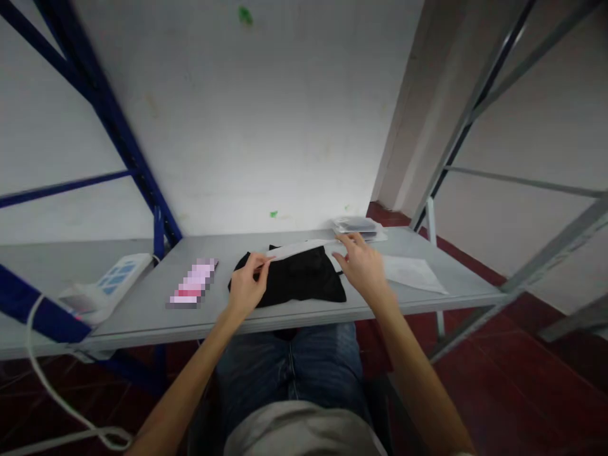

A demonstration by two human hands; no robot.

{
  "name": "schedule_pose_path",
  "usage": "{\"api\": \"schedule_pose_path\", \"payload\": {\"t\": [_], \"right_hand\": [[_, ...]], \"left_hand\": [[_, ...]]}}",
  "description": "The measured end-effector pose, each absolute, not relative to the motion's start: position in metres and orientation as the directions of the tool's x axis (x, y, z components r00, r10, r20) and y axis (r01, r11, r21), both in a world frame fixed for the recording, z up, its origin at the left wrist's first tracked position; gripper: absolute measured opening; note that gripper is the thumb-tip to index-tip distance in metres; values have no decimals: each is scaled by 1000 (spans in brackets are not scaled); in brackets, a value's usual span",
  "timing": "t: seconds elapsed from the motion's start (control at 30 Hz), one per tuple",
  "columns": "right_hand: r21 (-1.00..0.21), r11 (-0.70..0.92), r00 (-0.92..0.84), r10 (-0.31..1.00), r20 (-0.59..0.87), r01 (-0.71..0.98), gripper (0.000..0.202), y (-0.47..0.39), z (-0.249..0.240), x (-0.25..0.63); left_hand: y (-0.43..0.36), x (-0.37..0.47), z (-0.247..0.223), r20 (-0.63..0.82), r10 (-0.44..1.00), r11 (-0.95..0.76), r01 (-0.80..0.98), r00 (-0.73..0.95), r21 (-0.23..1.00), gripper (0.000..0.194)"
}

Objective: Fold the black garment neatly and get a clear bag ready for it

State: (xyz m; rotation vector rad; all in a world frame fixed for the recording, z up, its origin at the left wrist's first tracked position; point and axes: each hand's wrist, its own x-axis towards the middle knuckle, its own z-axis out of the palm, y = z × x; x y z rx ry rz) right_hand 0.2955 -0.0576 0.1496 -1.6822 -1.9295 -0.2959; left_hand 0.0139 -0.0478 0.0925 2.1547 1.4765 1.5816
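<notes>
A black piece of folded cloth [297, 278] lies flat near the front edge of the table. Across its far side runs a thin white sheet [299, 249], paper or plastic, I cannot tell which. My left hand [249, 282] pinches the sheet's left end between thumb and fingers, over the cloth's left part. At the other end, my right hand [363, 266] curls its thumb and fingers around the sheet's right end. A short dark strip pokes out at the cloth's right side, close to my right thumb.
On the right lies a flat white sheet or bag [413, 273]. Behind my right hand is a stack of clear plastic packets [356, 226]. To the left are a blurred-out phone [194, 284] and a white power strip [116, 278] with a cable. Blue and grey frame posts flank the grey table [156, 320].
</notes>
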Motion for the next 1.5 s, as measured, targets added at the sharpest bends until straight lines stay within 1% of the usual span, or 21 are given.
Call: {"api": "schedule_pose_path", "payload": {"t": [0.07, 0.1, 0.23, 0.27, 0.33, 0.4, 0.47, 0.63, 0.73, 0.83, 0.9, 1.0, 1.1, 1.17, 1.27, 1.4, 1.5], "right_hand": [[-161, 176, -69, 854, 516, 971, 56, -68, 152, 280], [-157, 157, -59, 864, 500, 975, 61, -74, 154, 272], [-207, 80, 24, 889, 458, 975, 64, -92, 162, 248], [-220, 93, 19, 888, 459, 971, 64, -94, 162, 243], [-227, 173, -56, 894, 445, 958, 67, -95, 158, 237], [-220, 253, -149, 903, 402, 942, 66, -90, 150, 233], [-204, 285, -199, 911, 362, 937, 61, -83, 141, 231], [-151, 258, -195, 920, 340, 954, 49, -73, 129, 233], [-138, 245, -185, 919, 348, 960, 47, -71, 130, 239], [-152, 173, -105, 921, 374, 973, 47, -65, 134, 252], [-172, 97, -19, 914, 406, 980, 45, -60, 138, 271], [-218, -51, 145, 888, 437, 975, 44, -53, 143, 315], [-266, -245, 339, 846, 410, 932, 45, -49, 144, 363], [-269, -345, 427, 828, 363, 899, 46, -46, 141, 390], [-209, -429, 471, 849, 238, 879, 44, -40, 130, 416], [-90, -444, 447, 894, 17, 892, 41, -28, 114, 430], [-40, -412, 407, 908, -102, 910, 41, -23, 107, 434]], "left_hand": [[-49, 16, 92, 687, 727, -528, 635, -6, 564, 12], [-50, 17, 92, 687, 727, -531, 632, -2, 565, 12], [-54, 25, 93, 697, 717, -577, 584, 27, 570, 10], [-55, 28, 93, 699, 714, -591, 573, 43, 569, 10], [-57, 32, 92, 706, 704, -620, 548, 75, 561, 11], [-59, 35, 89, 716, 688, -653, 533, 119, 539, 13], [-58, 37, 85, 728, 668, -682, 517, 152, 517, 16], [-54, 40, 74, 738, 637, -731, 478, 223, 487, 20], [-53, 43, 71, 736, 616, -753, 483, 279, 447, 25], [-55, 44, 72, 721, 613, -756, 507, 323, 414, 32], [-55, 42, 73, 687, 651, -724, 537, 323, 433, 37], [-52, 35, 72, 630, 721, -650, 597, 288, 470, 36], [-45, 26, 67, 587, 770, -577, 666, 250, 473, 32], [-42, 21, 65, 559, 795, -533, 711, 235, 459, 33], [-39, 17, 64, 542, 809, -502, 748, 228, 434, 32], [-39, 14, 65, 540, 808, -497, 764, 234, 412, 32], [-39, 14, 66, 533, 811, -497, 767, 243, 406, 32]]}}
